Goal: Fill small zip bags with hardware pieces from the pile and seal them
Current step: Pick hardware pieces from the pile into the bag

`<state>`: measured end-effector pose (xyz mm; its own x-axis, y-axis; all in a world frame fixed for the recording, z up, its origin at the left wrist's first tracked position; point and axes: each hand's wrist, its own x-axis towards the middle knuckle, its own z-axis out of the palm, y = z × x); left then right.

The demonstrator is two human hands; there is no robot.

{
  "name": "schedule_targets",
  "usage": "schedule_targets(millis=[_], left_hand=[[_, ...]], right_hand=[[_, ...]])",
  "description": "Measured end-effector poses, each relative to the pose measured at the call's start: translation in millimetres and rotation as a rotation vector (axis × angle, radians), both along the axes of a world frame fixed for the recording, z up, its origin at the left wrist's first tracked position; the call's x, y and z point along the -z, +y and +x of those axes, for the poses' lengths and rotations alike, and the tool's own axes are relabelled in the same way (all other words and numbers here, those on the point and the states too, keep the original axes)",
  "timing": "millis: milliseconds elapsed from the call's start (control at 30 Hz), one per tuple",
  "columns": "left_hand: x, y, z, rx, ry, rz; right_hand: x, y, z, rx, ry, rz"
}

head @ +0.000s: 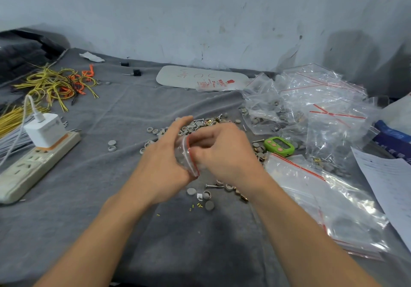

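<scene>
— Status?
— My left hand [164, 153] grips the zip bag [188, 156], held between both hands. My right hand [222, 151] curls at its mouth, though I can't tell what it pinches.
— Risk?
— A tilted, unsealed mouth could spill its contents before the pile [200, 123] beyond.

A power strip [26, 173] with a charger [45, 129] lies at the cloth's [100, 231] left edge, wires [60, 84] at the far left corner, a grey board [189, 77] at the far edge, a green timer [279, 146] and paper [387, 186] toward the right edge.
</scene>
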<state>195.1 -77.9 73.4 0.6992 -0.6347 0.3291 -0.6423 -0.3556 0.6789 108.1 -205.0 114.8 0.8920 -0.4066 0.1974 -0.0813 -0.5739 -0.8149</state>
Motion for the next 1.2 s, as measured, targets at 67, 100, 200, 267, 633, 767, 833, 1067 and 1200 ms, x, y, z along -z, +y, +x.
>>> schedule_targets(millis=[67,100,200,267,633,767,833,1067,1200], left_hand=[[0,2,2,-0.041,0.012,-0.045],[-1,4,3,-0.061,0.027,-0.065],[0,9,8,-0.117,0.056,-0.101],[1,11,11,-0.121,0.059,-0.1],[2,5,10,-0.115,0.046,-0.062],[3,8,10,-0.101,0.065,-0.072],[4,9,11,-0.103,0.073,-0.085],[1,7,11,-0.099,0.043,-0.068],[2,9,11,-0.101,0.048,-0.074]], right_hand=[[-3,-21,-3,0.15,-0.081,0.06],[-5,-34,-7,0.24,-0.079,0.009],[-3,-68,-22,0.345,0.183,-0.207],[1,-77,-30,0.256,0.412,-0.336],[31,-49,-56,0.1,0.607,-0.617],[36,-36,-59,0.101,0.602,-0.63],[37,-32,-59,0.094,0.602,-0.657],[33,-42,-56,0.1,0.487,-0.419],[34,-46,-48,0.115,0.463,-0.389]])
